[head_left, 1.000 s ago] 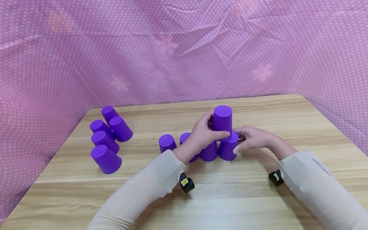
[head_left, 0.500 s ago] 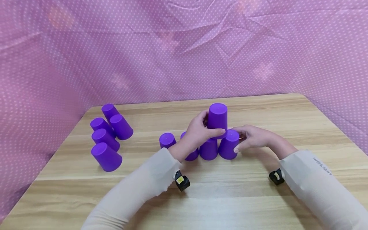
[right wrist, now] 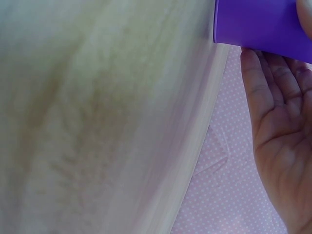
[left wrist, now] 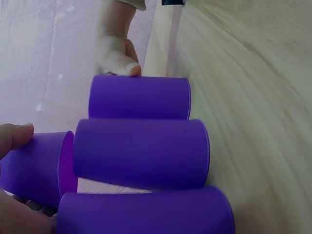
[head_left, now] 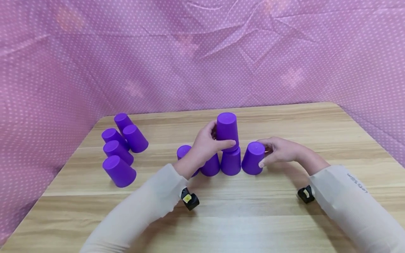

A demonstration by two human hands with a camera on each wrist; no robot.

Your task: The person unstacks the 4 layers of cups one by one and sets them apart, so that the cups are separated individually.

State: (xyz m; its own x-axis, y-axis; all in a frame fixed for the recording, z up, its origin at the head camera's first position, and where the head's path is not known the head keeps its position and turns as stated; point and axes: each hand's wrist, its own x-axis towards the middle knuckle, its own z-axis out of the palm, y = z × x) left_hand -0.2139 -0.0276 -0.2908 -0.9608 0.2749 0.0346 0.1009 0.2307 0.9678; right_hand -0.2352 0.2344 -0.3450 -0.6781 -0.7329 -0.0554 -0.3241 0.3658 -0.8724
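Observation:
My left hand (head_left: 204, 146) grips an upside-down purple cup (head_left: 227, 131), thumb on the near side and fingers behind it. That cup's open rim is right by the tops of two middle cups in a row; whether it touches them I cannot tell. The row holds several upside-down purple cups, among them a middle cup (head_left: 231, 164), one to its left (head_left: 211, 167) and a left-end cup (head_left: 183, 151), partly hidden by my left forearm. At the right end, my right hand (head_left: 280, 151) holds the last cup (head_left: 253, 160) between thumb and fingers, on the table.
At the left of the wooden table (head_left: 253, 218) stands a separate group of several upside-down purple cups (head_left: 119, 172). Pink dotted cloth (head_left: 202, 63) hangs behind the table and at its sides. Small black cameras (head_left: 190, 199) are worn at both wrists.
My left hand has carried its cup leftward, from above the right-end cup to over the middle cups. The right hand has stayed at the right-end cup.

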